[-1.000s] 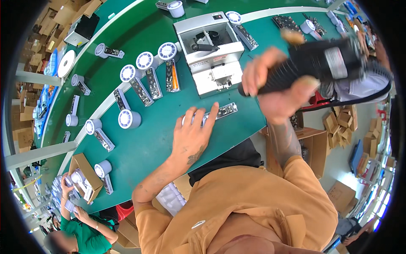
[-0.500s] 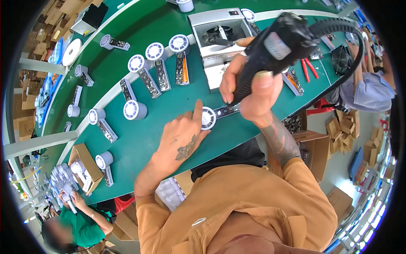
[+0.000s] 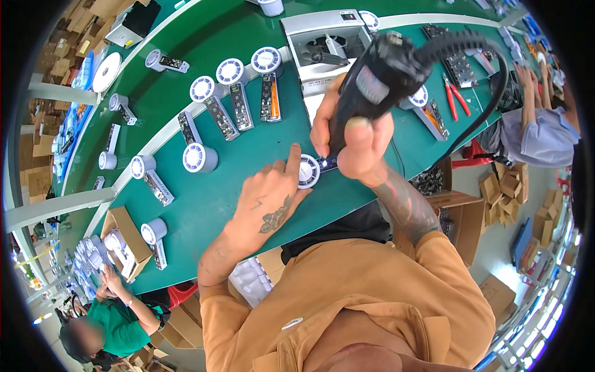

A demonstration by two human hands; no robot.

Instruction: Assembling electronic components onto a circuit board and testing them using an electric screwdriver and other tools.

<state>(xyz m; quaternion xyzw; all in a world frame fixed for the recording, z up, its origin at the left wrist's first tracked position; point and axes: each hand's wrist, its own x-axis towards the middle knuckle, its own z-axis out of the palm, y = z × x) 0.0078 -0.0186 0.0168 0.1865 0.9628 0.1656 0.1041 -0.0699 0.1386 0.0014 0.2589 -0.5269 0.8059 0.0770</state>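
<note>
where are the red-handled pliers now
In the head view, the pliers lie on the green bench at upper right, just right of a fan unit.

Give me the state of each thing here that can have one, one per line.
Handheld fan unit: circuit board exposed
Corded power screwdriver: tilted, bright light at lower end
Right hand: closed around screwdriver
Left hand: thumb and index finger spread beside fan
Red-handled pliers: handles apart
Cardboard box, near left: open, holding white parts
Metal screw feeder: open-topped
</note>
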